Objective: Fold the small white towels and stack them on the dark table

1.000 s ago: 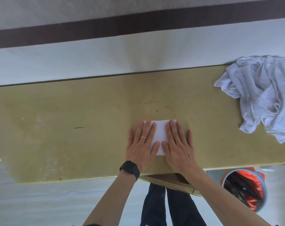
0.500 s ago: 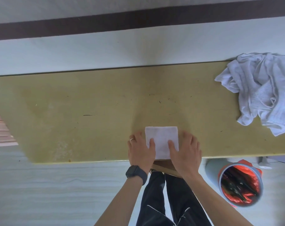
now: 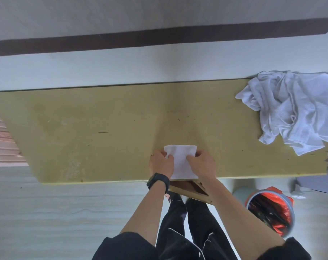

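A small white towel point(image 3: 181, 162), folded into a soft, neat rectangle, lies at the near edge of a scuffed, matte yellow-tan table point(image 3: 103, 128). The left hand point(image 3: 160, 163) and right hand point(image 3: 201, 163) pinch its two sides, with fingers and thumbs curled onto the cloth. A crumpled heap of thin white towels point(image 3: 294, 111) sits at the table's far right.

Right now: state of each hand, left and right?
Left hand: closed, pinching the left edge of the folded towel.
Right hand: closed, pinching the same towel's right edge.
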